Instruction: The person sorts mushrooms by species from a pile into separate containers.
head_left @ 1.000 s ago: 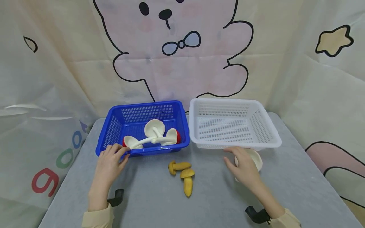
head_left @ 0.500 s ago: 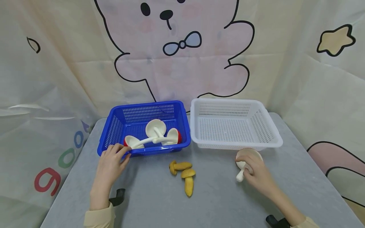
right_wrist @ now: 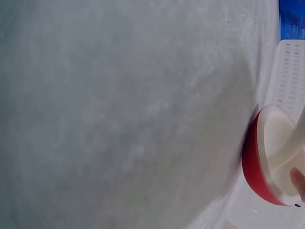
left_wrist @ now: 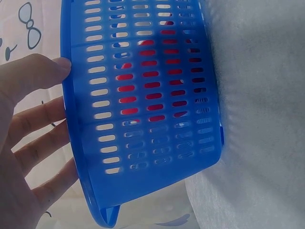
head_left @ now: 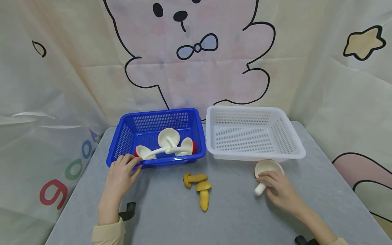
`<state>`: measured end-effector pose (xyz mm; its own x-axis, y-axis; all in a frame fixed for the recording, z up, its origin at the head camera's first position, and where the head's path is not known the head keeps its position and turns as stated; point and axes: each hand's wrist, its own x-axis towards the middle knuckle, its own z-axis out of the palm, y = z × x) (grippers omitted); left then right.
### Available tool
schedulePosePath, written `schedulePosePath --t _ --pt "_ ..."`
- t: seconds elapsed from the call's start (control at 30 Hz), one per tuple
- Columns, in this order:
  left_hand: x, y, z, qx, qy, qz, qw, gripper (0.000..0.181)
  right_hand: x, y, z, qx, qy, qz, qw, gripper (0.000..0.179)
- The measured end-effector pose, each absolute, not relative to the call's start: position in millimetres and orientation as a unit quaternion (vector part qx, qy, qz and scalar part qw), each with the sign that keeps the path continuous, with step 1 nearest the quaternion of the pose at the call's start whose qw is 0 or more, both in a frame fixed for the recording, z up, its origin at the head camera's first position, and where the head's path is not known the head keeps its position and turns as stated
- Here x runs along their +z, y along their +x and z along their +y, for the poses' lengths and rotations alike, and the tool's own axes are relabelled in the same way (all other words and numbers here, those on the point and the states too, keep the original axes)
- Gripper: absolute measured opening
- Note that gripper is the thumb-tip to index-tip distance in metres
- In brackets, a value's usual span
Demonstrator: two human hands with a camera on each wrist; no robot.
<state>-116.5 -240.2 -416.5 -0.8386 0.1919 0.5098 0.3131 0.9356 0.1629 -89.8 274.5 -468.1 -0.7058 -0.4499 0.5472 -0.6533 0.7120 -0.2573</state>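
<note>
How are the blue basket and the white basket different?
The blue basket holds red-and-white toy mushrooms; the white basket holds nothing. The left hand touches the blue basket's front rim; the right hand, beside the white basket, grips a mushroom. Both are slotted plastic.

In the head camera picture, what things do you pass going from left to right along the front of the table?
left hand → yellow mushrooms → red-capped mushroom → right hand
</note>
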Motion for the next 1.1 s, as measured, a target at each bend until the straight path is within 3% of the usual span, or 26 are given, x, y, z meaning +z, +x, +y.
schedulePosePath --t 0.27,0.4,0.53,0.73,1.1 --pt "-418 -116 -240 -0.120 -0.129 -0.951 0.253 0.026 -468 -91 276 0.231 0.336 -0.885 0.226 0.043" --pt "-418 -116 -241 -0.119 -0.131 -0.950 0.257 0.026 -466 -90 274 0.242 0.349 -0.875 0.233 0.017" --pt "-417 -115 -240 -0.120 -0.129 -0.951 0.256 0.027 -464 -89 268 0.231 0.379 -0.851 0.279 0.042" --pt "-416 -115 -240 -0.122 -0.120 -0.955 0.242 0.027 -457 -89 257 0.233 0.400 -0.828 0.316 0.035" --pt "-415 -116 -238 -0.121 -0.124 -0.954 0.245 0.026 -440 -91 235 0.305 0.394 -0.814 0.299 0.034"
